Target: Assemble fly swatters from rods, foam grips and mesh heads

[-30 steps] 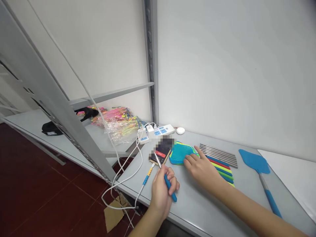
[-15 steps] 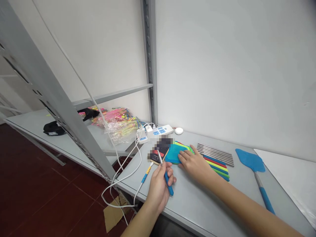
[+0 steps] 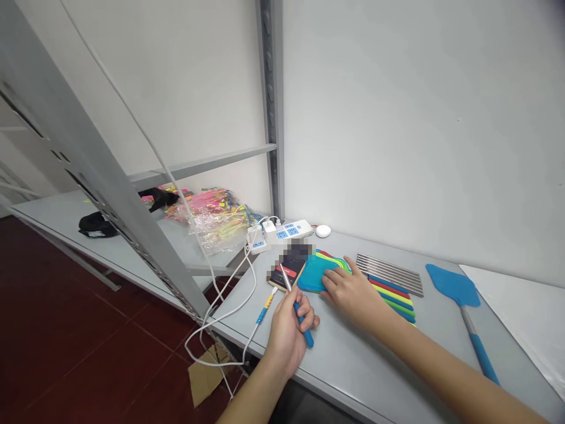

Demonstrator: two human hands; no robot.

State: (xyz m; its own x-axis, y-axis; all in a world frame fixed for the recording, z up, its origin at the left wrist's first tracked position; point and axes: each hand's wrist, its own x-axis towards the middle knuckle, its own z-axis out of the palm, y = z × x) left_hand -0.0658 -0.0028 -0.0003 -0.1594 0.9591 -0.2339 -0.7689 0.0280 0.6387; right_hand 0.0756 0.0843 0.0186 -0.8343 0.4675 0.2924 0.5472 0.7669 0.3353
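My left hand [image 3: 291, 324] is closed round a blue handle [image 3: 307, 335] with a thin metal rod [image 3: 286, 278] sticking out of it towards the upper left. My right hand [image 3: 348, 288] bends its fingers over the right edge of the top blue fly swatter head [image 3: 315, 275], with the thumb mostly hidden. Under this head, yellow-green and red edges of other swatter heads show. Several metal rods [image 3: 388, 275] lie in a row behind my right wrist. Coloured handles [image 3: 397, 297] lie beside them, partly covered by my forearm.
A complete blue fly swatter [image 3: 454, 285] lies at right by a white sheet [image 3: 521, 318]. A phone [image 3: 286, 274], partly pixelated, has a charging cable [image 3: 265, 309] near its lower end. Behind are a power strip [image 3: 289, 231] and a white round object [image 3: 323, 231]. A grey post [image 3: 97, 176] stands left.
The view has shifted slightly, moving the table things a little to the right. The top blue swatter head lies at a slightly different angle under my right hand. My left hand keeps its hold.
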